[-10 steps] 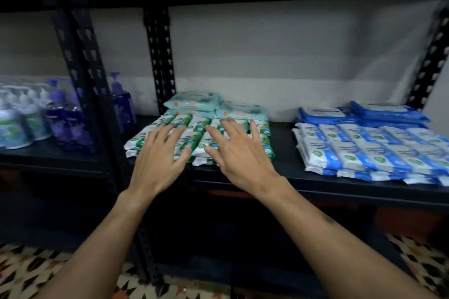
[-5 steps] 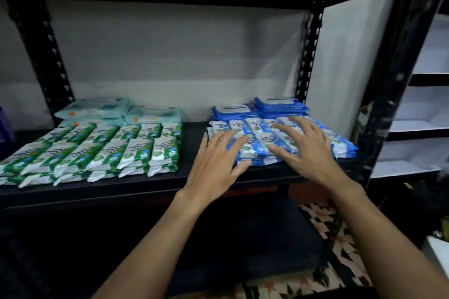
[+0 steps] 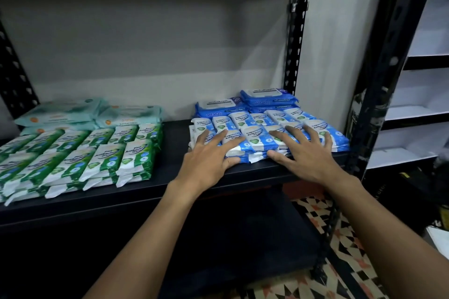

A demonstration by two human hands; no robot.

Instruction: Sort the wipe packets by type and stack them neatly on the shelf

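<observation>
Blue-and-white wipe packets (image 3: 257, 133) lie in rows on the right half of the black shelf (image 3: 170, 187). My left hand (image 3: 209, 158) lies flat on their front left part, fingers spread. Over the front right part my right hand (image 3: 306, 153) rests with straight fingers. Behind them sit larger dark blue packs (image 3: 264, 99) in two short stacks. Green-and-white packets (image 3: 80, 153) fill the shelf's left half in rows, with pale teal packs (image 3: 87, 114) stacked behind them.
A bare strip of shelf (image 3: 175, 136) separates the green and blue groups. Black perforated uprights (image 3: 379, 94) frame the bay on the right. White shelving (image 3: 422, 94) stands further right. A patterned tile floor (image 3: 340, 250) shows below.
Both hands moved from the green packets to the blue ones on the right, and now rest on the blue rows. The view has panned right and closer.
</observation>
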